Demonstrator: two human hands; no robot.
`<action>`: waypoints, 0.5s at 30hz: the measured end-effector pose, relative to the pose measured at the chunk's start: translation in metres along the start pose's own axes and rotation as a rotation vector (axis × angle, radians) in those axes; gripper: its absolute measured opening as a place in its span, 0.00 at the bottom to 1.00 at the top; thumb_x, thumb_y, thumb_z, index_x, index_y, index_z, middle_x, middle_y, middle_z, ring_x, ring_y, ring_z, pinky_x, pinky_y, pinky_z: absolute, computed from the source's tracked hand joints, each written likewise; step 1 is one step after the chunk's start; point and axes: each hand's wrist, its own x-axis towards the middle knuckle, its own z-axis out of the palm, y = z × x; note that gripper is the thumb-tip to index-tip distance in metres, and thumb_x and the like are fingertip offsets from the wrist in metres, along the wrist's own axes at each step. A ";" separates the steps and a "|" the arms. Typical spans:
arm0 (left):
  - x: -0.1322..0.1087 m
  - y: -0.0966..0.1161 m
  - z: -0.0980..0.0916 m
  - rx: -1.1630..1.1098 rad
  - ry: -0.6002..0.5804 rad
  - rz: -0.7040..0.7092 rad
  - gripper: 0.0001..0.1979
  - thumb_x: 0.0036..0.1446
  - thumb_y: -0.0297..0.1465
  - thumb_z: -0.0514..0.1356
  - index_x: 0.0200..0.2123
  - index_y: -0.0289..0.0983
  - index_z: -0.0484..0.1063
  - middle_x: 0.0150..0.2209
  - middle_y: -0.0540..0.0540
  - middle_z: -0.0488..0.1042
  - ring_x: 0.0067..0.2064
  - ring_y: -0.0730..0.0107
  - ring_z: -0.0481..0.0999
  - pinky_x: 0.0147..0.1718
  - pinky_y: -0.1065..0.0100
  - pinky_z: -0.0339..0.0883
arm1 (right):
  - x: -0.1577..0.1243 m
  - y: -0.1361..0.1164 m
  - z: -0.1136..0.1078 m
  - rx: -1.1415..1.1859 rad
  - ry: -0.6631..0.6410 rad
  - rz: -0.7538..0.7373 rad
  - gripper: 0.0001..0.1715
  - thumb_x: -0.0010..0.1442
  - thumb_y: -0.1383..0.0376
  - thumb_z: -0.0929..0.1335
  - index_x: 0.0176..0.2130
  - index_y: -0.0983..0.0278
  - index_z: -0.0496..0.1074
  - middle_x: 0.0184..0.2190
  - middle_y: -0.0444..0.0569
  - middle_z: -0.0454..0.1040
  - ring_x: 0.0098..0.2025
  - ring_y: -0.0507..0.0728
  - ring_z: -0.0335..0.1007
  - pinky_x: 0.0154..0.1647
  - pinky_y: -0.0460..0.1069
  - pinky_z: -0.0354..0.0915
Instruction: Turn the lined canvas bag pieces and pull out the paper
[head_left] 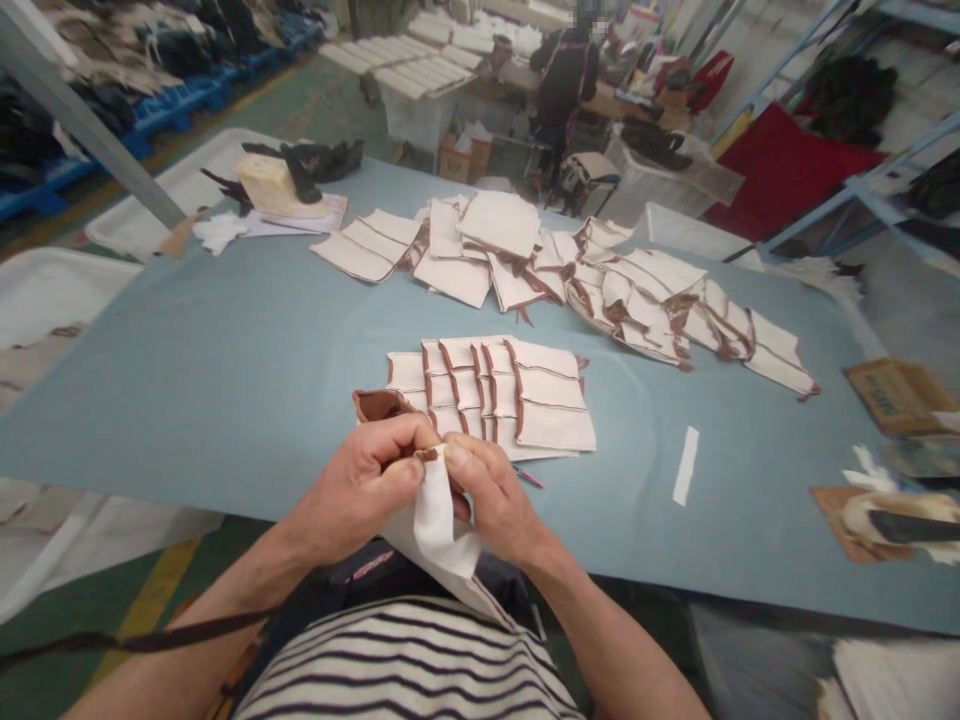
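Observation:
Close to my body, both hands grip one cream fabric piece (433, 510) with brown edging. My left hand (367, 485) is closed, thumb and fingers pinching its upper edge, where a bit of brown shows. Right beside it, my right hand (491, 490) pinches the same edge, also closed. The cloth hangs down below my fingers toward my striped shirt, and part of it is hidden behind my hands. Just beyond them lies an overlapping row of cream panels (551, 395) with brown edges. A thin pinkish pen-like tool (529, 478) rests by that row.
A long heap of similar cream pieces (499, 225) spreads over the far side of the blue-grey table (225, 400). A white strip (685, 465) lies to the right. Farther right are a cardboard box (900, 395) and a pale block (862, 515). A person (562, 85) stands in the background.

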 end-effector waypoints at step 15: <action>-0.011 0.035 -0.011 0.317 -0.041 0.143 0.08 0.52 0.29 0.56 0.27 0.38 0.77 0.25 0.51 0.75 0.26 0.71 0.70 0.24 0.74 0.61 | 0.008 -0.047 -0.051 -0.616 -0.003 -0.669 0.20 0.67 0.52 0.72 0.53 0.60 0.73 0.51 0.55 0.83 0.55 0.64 0.78 0.60 0.59 0.69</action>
